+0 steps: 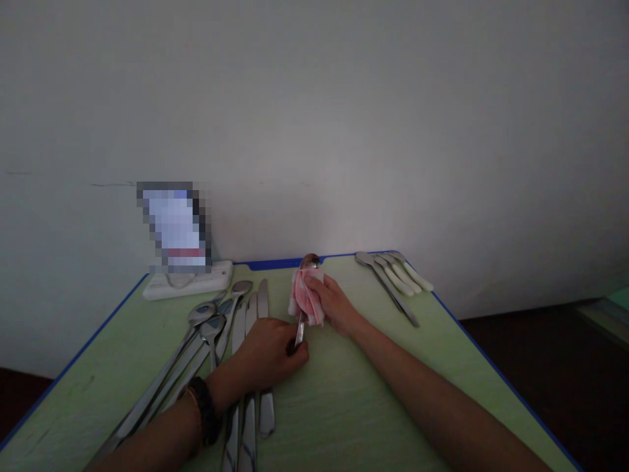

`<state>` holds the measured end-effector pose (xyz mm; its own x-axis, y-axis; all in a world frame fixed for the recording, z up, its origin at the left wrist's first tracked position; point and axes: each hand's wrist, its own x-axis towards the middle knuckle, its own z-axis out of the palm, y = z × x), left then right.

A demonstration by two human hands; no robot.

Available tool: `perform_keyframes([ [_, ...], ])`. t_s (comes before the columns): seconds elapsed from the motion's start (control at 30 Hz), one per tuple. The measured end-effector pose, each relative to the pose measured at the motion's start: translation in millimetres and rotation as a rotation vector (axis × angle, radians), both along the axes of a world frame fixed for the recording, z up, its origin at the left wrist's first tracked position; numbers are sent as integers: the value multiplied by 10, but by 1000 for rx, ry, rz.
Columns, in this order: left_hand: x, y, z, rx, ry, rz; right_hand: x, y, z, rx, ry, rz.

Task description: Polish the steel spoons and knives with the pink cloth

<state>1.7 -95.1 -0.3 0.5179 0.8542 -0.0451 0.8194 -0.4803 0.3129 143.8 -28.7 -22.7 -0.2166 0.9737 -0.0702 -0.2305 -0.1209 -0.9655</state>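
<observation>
A metal spoon (301,330) is held over the middle of the table, its bowl pointing away from me. My left hand (275,351) is closed around the handle's near end. Higher up, my right hand (337,303) grips a pink and white cloth (307,298) that is wrapped about the spoon's upper part, so much of the spoon is hidden. Beneath and left of my left wrist lie several table knives (264,301), partly covered by my forearm. Farther left is a group of long-handled spoons (212,326).
At the far right of the green table (344,393) lie a few spoons (388,288) and several forks with pale handles (403,276). A pixelated phone (177,226) stands on a white base (216,280) at the back left. A wall (314,131) rises behind the table's blue edge.
</observation>
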Motion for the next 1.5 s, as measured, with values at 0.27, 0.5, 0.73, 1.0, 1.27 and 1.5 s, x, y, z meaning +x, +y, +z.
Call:
perform_keyframes([
  [0.27, -9, 4, -38, 23, 5, 3, -5, 4, -4, -2, 19, 14],
  [0.5, -1, 3, -29, 17, 2, -1, 4, 6, -15, 14, 15, 20],
  [0.73, -1, 6, -16, 1, 0, 0, -6, -5, 2, 13, 27, 10],
  [1.0, -10, 2, -43, 19, -5, 1, 1, -2, -3, -3, 16, 19],
  [1.27, -11, 3, -33, 26, -19, -15, -11, -11, 23, -6, 29, 14],
  [1.5, -3, 7, -27, 6, -10, 7, 3, 0, -2, 2, 4, 15],
])
